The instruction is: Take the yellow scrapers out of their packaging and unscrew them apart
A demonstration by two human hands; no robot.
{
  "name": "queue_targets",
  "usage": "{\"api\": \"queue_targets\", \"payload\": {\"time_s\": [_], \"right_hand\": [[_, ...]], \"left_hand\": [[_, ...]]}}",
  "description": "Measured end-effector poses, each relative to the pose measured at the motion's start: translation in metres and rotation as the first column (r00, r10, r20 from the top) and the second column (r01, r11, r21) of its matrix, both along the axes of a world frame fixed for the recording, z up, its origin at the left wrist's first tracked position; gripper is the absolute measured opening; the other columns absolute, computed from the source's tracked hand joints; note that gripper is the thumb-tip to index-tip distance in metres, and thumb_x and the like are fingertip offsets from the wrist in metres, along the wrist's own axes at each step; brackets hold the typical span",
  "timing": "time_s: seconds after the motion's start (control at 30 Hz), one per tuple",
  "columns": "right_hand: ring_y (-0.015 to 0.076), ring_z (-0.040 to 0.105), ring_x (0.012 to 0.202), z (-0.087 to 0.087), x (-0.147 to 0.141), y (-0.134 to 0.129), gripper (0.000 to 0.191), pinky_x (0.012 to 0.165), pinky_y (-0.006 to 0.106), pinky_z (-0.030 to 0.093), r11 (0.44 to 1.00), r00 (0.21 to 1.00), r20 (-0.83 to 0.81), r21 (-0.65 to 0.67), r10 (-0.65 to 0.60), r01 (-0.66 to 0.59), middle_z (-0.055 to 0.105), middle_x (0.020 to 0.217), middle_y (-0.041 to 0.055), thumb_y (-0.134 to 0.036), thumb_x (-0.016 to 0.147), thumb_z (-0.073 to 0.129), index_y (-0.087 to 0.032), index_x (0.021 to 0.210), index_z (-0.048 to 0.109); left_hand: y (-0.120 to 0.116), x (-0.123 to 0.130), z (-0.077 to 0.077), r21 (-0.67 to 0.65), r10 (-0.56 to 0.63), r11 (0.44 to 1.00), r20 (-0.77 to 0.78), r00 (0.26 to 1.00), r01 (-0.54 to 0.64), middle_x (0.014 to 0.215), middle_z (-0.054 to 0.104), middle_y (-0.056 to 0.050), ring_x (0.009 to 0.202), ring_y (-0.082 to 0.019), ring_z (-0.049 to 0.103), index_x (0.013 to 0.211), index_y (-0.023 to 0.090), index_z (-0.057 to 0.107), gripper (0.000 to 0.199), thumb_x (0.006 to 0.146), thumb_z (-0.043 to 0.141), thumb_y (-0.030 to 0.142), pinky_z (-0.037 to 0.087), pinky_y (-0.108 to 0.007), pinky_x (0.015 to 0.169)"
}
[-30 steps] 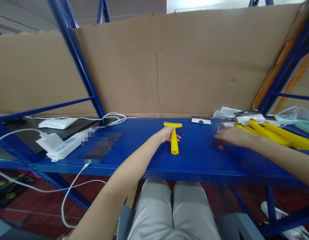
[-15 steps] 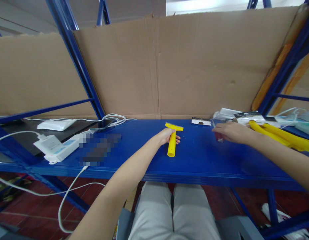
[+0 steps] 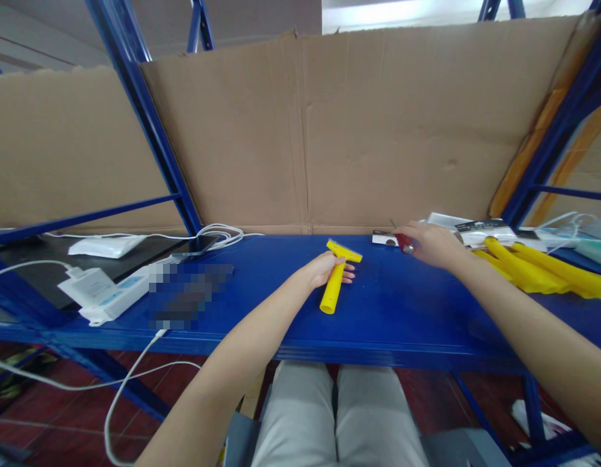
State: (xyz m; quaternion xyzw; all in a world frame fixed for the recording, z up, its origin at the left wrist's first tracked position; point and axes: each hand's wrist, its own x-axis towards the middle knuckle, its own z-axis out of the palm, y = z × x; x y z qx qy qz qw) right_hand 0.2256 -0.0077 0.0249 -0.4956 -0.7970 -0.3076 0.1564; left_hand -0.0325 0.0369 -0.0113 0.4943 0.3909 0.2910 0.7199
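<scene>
The rear is covered by a creased, ragged-edged corrugated cardboard panel, and the work is done on a glossy blue metal shelf. At the right, yellow plastic tubular handles are heaped beside a black-and-white packet, its print too small to be read. At the left, a white power strip is fitted with a plug-in adapter. At mid-shelf, a yellow T-shaped scraper, hollow-ended and tilted, is held near its head by the left hand, half curled, fingertips showing beyond the handle; grip tightness cannot be told. By the right hand, fingers bent and nearly together, a red-handled tool is held beside a small white box marked with a dark round spot.
</scene>
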Motion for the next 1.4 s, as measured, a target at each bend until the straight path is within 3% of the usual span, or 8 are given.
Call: {"api": "queue_targets", "payload": {"time_s": [0.2,0.4,0.6,0.83,1.0,1.17,1.4], "right_hand": [[0.0231,0.066,0.081,0.000,-0.021,0.011,0.034,0.062,0.030,0.046,0.998,0.991,-0.130,0.054,0.023,-0.016,0.070,0.099,0.0084,-0.015,0.078,0.050,-0.022,0.108,0.065],[0.0238,0.067,0.089,-0.020,-0.022,0.015,0.033,0.068,0.031,0.050,0.998,0.978,-0.200,0.024,0.065,-0.061,0.070,0.104,0.0096,-0.014,0.079,0.049,-0.019,0.108,0.064],[0.0237,0.068,0.091,-0.032,-0.017,0.016,0.034,0.073,0.032,0.053,0.994,0.963,-0.253,-0.025,0.095,-0.105,0.070,0.106,0.0086,-0.015,0.078,0.052,-0.021,0.110,0.064],[0.0238,0.067,0.096,-0.034,-0.026,0.008,0.036,0.078,0.034,0.054,0.985,0.937,-0.317,-0.045,0.143,-0.166,0.070,0.107,0.0094,-0.015,0.079,0.052,-0.021,0.112,0.064],[0.0242,0.066,0.098,-0.035,-0.031,0.005,0.039,0.079,0.034,0.053,0.980,0.942,-0.297,-0.068,0.159,-0.187,0.069,0.108,0.0093,-0.013,0.076,0.053,-0.022,0.113,0.063],[0.0233,0.066,0.097,-0.038,-0.032,0.007,0.040,0.076,0.032,0.053,0.978,0.945,-0.281,-0.070,0.167,-0.194,0.069,0.109,0.0087,-0.012,0.074,0.053,-0.022,0.112,0.064],[0.0240,0.066,0.099,-0.038,-0.032,0.006,0.039,0.077,0.034,0.053,0.979,0.943,-0.285,-0.061,0.171,-0.196,0.069,0.110,0.0097,-0.012,0.075,0.053,-0.020,0.112,0.063]], "left_hand": [[-0.001,0.001,0.002,0.013,0.062,0.998,0.104,0.993,-0.064,0.086,0.065,-0.007,0.060,-0.015,0.067,0.129,0.024,0.023,0.050,0.089,0.039,0.000,0.057,-0.031,0.059],[0.005,0.001,0.003,0.045,0.111,0.992,0.188,0.976,-0.121,0.091,0.066,-0.007,0.062,-0.014,0.067,0.132,0.029,0.018,0.056,0.089,0.039,0.000,0.056,-0.028,0.058],[0.003,-0.005,0.001,0.077,0.099,0.990,0.196,0.976,-0.116,0.087,0.068,-0.007,0.056,-0.013,0.064,0.128,0.026,0.026,0.045,0.091,0.039,0.005,0.050,-0.022,0.051],[-0.001,-0.006,0.005,0.005,0.086,0.996,0.206,0.975,-0.089,0.061,0.057,-0.001,0.041,-0.012,0.047,0.108,0.016,0.044,0.022,0.091,0.032,0.008,0.039,-0.021,0.040],[0.000,-0.008,0.008,-0.062,0.137,0.990,0.169,0.976,-0.128,0.061,0.055,-0.003,0.042,-0.012,0.045,0.104,0.009,0.051,0.024,0.092,0.031,0.013,0.038,-0.022,0.041],[0.002,-0.011,0.007,-0.089,0.198,0.977,0.025,0.980,-0.195,0.061,0.055,-0.004,0.047,-0.012,0.048,0.105,0.008,0.052,0.024,0.091,0.034,0.009,0.042,-0.021,0.045],[-0.001,-0.012,0.010,-0.056,0.145,0.987,-0.050,0.988,-0.148,0.057,0.051,-0.001,0.042,-0.009,0.043,0.106,0.007,0.051,0.024,0.094,0.031,0.013,0.036,-0.018,0.040]]}}
